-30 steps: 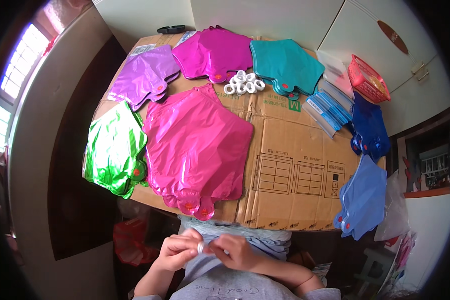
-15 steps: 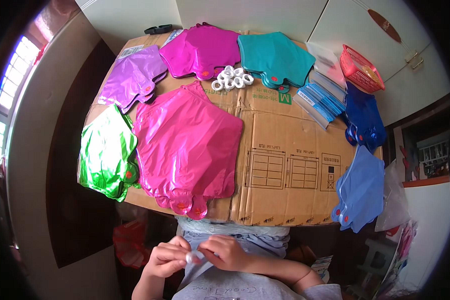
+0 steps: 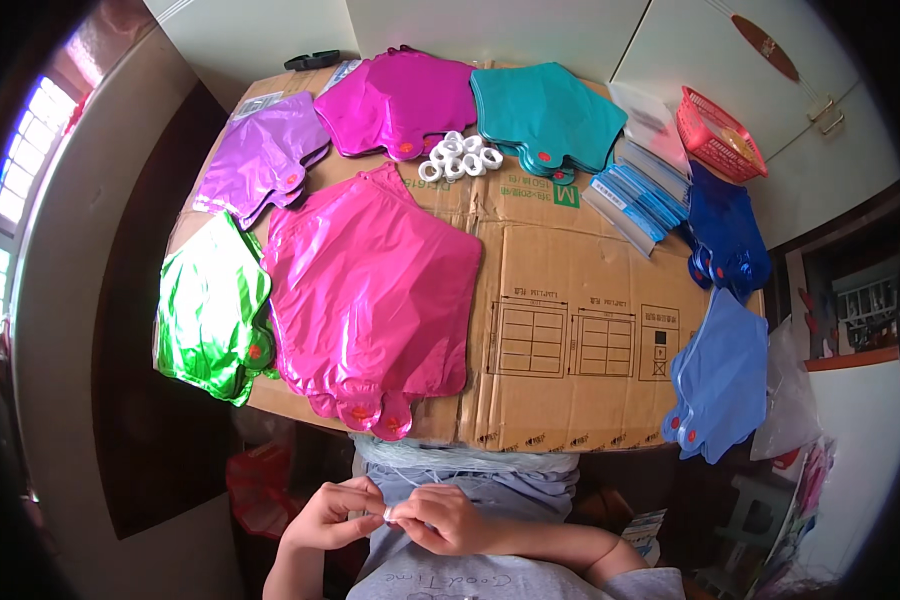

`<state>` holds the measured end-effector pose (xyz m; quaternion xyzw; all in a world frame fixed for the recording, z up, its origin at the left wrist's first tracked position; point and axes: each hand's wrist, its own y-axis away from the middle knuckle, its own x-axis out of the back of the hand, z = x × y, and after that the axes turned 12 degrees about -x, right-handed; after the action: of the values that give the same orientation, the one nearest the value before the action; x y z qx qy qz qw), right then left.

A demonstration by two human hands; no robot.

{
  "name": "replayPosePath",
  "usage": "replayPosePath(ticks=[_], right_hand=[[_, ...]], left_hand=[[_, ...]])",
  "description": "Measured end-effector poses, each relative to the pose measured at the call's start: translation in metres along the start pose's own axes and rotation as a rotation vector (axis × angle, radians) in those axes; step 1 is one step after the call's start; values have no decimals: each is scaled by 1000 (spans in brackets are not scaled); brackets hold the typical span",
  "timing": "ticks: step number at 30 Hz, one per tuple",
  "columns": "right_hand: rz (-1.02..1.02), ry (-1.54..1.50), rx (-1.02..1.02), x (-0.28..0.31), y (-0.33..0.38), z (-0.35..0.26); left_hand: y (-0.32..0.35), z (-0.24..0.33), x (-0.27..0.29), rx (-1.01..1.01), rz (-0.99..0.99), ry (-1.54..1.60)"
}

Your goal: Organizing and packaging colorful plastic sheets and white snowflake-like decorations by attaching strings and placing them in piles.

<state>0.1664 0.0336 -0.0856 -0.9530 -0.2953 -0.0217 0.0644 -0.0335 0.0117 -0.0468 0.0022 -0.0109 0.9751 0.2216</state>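
Note:
Over my lap, just below the table's near edge, my left hand (image 3: 338,514) and my right hand (image 3: 438,517) meet at their fingertips. A small white piece (image 3: 388,514) is pinched between them, mostly covered by the fingers. It looks like one of the small white rings (image 3: 455,157) piled on the cardboard near the far side. Thin pale strands (image 3: 420,474) lie across my lap just beyond the hands. Nearest on the table is a stack of shiny pink foil balloons (image 3: 375,290), flat, their rounded tabs toward me.
Flattened cardboard (image 3: 530,250) covers the table. Around it lie flat foil stacks: green (image 3: 213,310), lilac (image 3: 265,150), magenta (image 3: 400,100), teal (image 3: 545,115), dark blue (image 3: 727,230) and light blue (image 3: 722,380). Blue-and-white packets (image 3: 638,205) and a red basket (image 3: 715,135) sit at the far right.
My hands have drawn closer together, and the right fingers now close on the white piece. Less of it shows than before. The stacks on the table stay as they were.

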Motion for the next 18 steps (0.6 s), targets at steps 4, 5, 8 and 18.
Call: replayPosePath(ticks=[4,5,8,18], right_hand=[[40,155,16,1,-8,10],[49,292,101,2,-12,17],[133,422,156,25,-20,21],[-210,1071,-406,93,72,107]], left_hand=[[6,-6,4,86,-40,47],[7,-8,6,75,-62,70],[23,-34,21,282,332,145],[136,-109,210,513,521,-1441]])
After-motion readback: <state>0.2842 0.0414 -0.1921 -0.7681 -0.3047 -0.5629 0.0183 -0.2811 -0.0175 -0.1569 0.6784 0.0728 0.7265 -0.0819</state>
